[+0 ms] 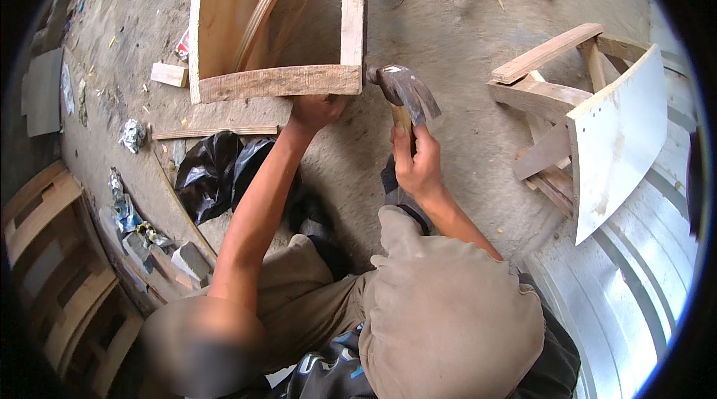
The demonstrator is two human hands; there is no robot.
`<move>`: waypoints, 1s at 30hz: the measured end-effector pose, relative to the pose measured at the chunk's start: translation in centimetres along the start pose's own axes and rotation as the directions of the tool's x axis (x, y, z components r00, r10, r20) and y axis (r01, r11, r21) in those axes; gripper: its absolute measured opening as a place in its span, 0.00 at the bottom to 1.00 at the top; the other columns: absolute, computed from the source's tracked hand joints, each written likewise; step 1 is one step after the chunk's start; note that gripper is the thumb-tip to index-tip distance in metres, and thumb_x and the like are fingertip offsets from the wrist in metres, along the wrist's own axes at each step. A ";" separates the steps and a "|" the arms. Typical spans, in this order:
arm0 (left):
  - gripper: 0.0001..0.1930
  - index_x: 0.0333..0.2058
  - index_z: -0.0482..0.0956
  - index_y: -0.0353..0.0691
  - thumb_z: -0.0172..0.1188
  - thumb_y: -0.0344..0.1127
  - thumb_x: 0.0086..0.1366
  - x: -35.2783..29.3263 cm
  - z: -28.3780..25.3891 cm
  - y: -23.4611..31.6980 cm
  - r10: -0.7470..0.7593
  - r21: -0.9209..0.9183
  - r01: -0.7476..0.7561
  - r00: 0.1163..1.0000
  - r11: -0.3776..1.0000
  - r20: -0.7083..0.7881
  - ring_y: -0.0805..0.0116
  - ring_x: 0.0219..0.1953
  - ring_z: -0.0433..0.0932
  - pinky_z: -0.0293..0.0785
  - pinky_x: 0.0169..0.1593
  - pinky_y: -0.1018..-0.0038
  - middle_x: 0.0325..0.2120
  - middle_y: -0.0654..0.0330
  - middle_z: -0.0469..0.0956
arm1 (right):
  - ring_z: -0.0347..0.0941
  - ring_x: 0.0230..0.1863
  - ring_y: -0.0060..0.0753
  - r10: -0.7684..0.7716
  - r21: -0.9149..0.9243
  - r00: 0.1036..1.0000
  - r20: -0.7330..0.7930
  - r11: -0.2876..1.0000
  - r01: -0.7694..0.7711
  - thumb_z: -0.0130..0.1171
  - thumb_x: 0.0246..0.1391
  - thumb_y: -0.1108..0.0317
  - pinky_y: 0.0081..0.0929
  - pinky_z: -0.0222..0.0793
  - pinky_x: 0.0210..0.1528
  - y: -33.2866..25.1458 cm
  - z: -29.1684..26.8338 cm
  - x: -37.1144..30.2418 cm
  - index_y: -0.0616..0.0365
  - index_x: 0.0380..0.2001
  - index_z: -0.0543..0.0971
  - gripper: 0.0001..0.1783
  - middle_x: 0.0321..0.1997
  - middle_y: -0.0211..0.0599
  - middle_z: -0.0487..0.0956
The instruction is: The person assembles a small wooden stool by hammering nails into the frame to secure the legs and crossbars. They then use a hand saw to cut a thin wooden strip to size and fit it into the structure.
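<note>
In my right hand is a claw hammer, held by its wooden handle close to the head. The hammer's face is against or very near the right corner of a wooden frame; I cannot tell if they touch. My left hand grips that frame from below its near board, toward the right end, with the fingers partly hidden by the board. The frame is box-like, with a plywood side on the left, a straight board on the right and thin slats running inside.
At the right stands another wooden frame with a white panel, beside corrugated metal sheeting. A black plastic bag lies near my left forearm. A small wood block and loose strips lie on the floor. Slatted wooden pieces stand at far left.
</note>
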State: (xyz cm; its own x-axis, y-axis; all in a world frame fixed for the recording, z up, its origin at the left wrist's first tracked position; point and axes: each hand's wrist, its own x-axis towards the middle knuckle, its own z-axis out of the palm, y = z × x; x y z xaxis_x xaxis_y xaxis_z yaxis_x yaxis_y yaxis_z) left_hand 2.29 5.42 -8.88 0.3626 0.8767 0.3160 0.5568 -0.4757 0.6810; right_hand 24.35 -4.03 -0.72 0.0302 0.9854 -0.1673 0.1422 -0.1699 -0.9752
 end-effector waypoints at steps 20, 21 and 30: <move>0.18 0.49 0.84 0.40 0.71 0.32 0.59 -0.5 0.2 0.0 0.025 0.149 -0.025 1.000 0.989 -0.004 0.63 0.46 0.84 0.79 0.51 0.68 0.44 0.60 0.85 | 0.74 0.23 0.41 -0.215 -0.105 0.976 -0.021 0.972 0.212 0.53 0.67 0.61 0.34 0.67 0.27 -0.3 0.8 -0.5 0.70 0.46 0.75 0.19 0.25 0.49 0.76; 0.17 0.49 0.84 0.41 0.71 0.33 0.60 -0.4 0.2 -0.1 0.003 0.102 -0.003 1.000 0.995 0.002 0.63 0.46 0.84 0.79 0.51 0.68 0.44 0.60 0.85 | 0.73 0.23 0.38 -0.167 -0.140 0.986 -0.009 0.977 0.164 0.53 0.68 0.61 0.33 0.67 0.27 -0.1 0.7 -0.2 0.70 0.46 0.76 0.18 0.25 0.47 0.76; 0.15 0.46 0.84 0.40 0.71 0.31 0.59 -0.3 0.3 -0.7 0.047 0.061 -0.045 0.999 0.997 -0.022 0.62 0.47 0.84 0.80 0.51 0.67 0.45 0.58 0.85 | 0.72 0.22 0.40 -0.049 -0.185 0.999 0.010 0.982 0.050 0.52 0.67 0.62 0.36 0.66 0.25 -0.4 0.0 -0.1 0.71 0.49 0.75 0.19 0.24 0.50 0.75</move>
State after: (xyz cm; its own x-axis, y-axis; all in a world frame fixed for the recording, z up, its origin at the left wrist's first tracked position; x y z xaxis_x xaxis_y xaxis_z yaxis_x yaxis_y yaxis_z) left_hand 2.05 5.50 -9.63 0.3715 0.8548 0.3623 0.5839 -0.5185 0.6247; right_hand 24.25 -4.10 -0.29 0.0136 0.9926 -0.1210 0.3240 -0.1188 -0.9386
